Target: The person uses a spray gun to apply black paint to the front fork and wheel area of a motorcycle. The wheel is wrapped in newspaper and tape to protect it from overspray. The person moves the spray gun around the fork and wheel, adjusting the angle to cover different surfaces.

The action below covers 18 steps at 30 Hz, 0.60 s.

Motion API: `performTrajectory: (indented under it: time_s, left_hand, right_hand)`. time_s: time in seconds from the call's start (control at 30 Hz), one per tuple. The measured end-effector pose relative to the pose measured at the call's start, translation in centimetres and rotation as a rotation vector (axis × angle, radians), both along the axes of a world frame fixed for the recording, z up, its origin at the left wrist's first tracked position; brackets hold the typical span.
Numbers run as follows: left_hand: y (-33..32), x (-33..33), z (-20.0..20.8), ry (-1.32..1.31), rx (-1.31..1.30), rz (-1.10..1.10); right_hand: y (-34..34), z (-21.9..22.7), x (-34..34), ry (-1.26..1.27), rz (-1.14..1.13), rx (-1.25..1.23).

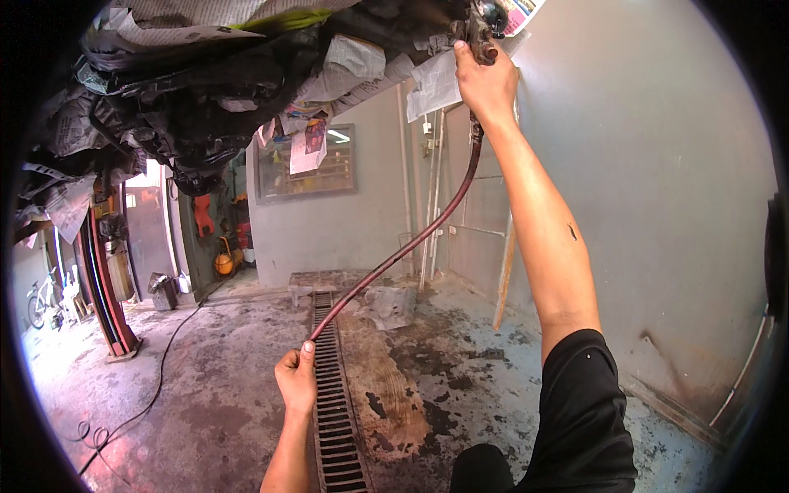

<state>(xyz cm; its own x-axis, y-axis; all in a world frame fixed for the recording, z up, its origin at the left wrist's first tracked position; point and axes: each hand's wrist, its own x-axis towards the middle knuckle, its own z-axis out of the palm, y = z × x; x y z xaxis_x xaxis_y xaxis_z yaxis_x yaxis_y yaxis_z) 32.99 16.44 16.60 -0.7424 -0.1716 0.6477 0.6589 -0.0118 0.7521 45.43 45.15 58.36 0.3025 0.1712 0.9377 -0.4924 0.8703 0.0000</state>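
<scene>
Raised up at the top, my right hand (488,82) is closed around a dark, grimy spray gun (478,33). A dark red hose (427,232) runs from below that hand and curves down to the left. Lower down, my left hand (296,380) grips the hose in a closed fist, thumb on top. Just left of the gun hangs the dark underside of a raised vehicle (189,107), partly covered with newspaper sheets (349,70). The gun's nozzle end is hard to make out against the dark parts.
A red lift post (107,279) stands at the left. A drain grate (335,411) crosses the stained floor, and a black cable (164,361) lies left of it. Thin poles (436,197) lean near the grey wall (657,205) at right. A bin (163,292) stands farther back.
</scene>
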Motion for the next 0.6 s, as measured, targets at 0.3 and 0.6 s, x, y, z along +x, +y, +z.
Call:
performTrajectory:
  time_s: [0.3,0.6]
  left_hand:
    - [-1.2,0.5,2.3,0.094,0.014,0.071]
    - [-1.9,0.5,2.7,0.095,-0.008,0.103]
  right_hand:
    - [1.4,-0.1,-1.5,0.067,-0.028,-0.001]
    - [0.5,-1.5,-1.3,-0.079,-0.055,-0.016]
